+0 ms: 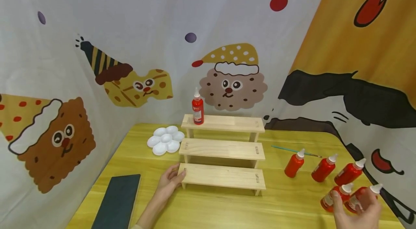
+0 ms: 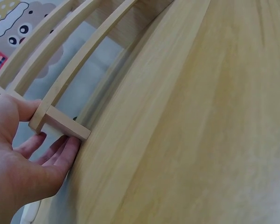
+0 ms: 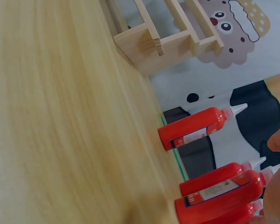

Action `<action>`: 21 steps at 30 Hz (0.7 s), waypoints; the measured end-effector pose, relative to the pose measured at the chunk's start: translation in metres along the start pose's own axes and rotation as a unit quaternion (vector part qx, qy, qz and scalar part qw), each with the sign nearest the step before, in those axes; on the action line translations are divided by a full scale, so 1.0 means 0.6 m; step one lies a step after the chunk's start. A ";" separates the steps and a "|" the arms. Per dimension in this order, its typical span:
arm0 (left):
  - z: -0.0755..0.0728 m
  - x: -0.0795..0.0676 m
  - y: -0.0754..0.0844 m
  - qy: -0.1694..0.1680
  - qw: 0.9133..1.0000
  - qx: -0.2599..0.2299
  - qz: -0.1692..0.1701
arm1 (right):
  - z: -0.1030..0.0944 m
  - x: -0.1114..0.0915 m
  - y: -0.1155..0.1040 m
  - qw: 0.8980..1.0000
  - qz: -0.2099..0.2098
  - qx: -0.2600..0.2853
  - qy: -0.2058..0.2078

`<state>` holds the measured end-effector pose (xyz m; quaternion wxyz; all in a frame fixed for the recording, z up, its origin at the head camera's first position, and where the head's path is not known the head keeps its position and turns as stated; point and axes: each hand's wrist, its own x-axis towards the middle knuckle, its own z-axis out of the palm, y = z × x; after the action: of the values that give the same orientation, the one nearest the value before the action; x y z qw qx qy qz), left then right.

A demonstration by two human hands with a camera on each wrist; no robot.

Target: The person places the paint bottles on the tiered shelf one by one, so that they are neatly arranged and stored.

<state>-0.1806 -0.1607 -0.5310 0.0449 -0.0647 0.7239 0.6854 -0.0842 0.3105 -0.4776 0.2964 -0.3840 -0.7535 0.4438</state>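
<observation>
My left hand (image 1: 171, 178) holds the left end of the lowest step of a three-step wooden stand (image 1: 221, 175). In the left wrist view its thumb lies on the step's end and the fingers reach around the leg (image 2: 67, 123). On the top step a red paint bottle (image 1: 197, 109) with a white nozzle stands upright. My right hand (image 1: 359, 214), fingers apart, is at two red paint bottles at the front right; its thumb overlaps the left bottle (image 1: 328, 202), its fingers the other. The right wrist view shows only part of that hand beside the bottles (image 3: 214, 198).
More red bottles (image 1: 323, 168) stand behind those, with a thin turquoise paintbrush (image 1: 292, 150) beyond. A white flower-shaped palette (image 1: 160, 147) lies left of the stand. A dark flat board (image 1: 117, 202) is at the front left. Printed cloth (image 1: 156, 12) hangs around the table.
</observation>
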 end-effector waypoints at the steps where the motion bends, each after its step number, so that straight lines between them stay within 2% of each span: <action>1: 0.000 0.000 0.000 0.002 1.000 0.000 0.000 | 0.002 0.002 0.003 1.000 0.007 0.000 -0.006; 8: 0.008 -0.001 -0.001 0.000 1.000 -0.007 0.005 | 0.013 0.020 0.019 0.997 0.050 -0.007 -0.066; 14: 0.007 -0.002 -0.003 0.003 1.000 -0.012 0.005 | 0.019 0.034 0.026 0.989 0.083 -0.046 -0.115; 17: 0.005 -0.002 -0.003 0.006 1.000 -0.010 0.006 | 0.022 0.041 0.035 0.986 0.082 -0.066 -0.127; 21: 0.002 -0.002 -0.003 0.007 1.000 -0.008 0.009 | 0.026 0.050 0.051 0.986 0.067 -0.065 -0.135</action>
<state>-0.1795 -0.1595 -0.5324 0.0333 -0.0637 0.7191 0.6911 -0.1029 0.3382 -0.5088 0.1357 -0.3886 -0.7863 0.4608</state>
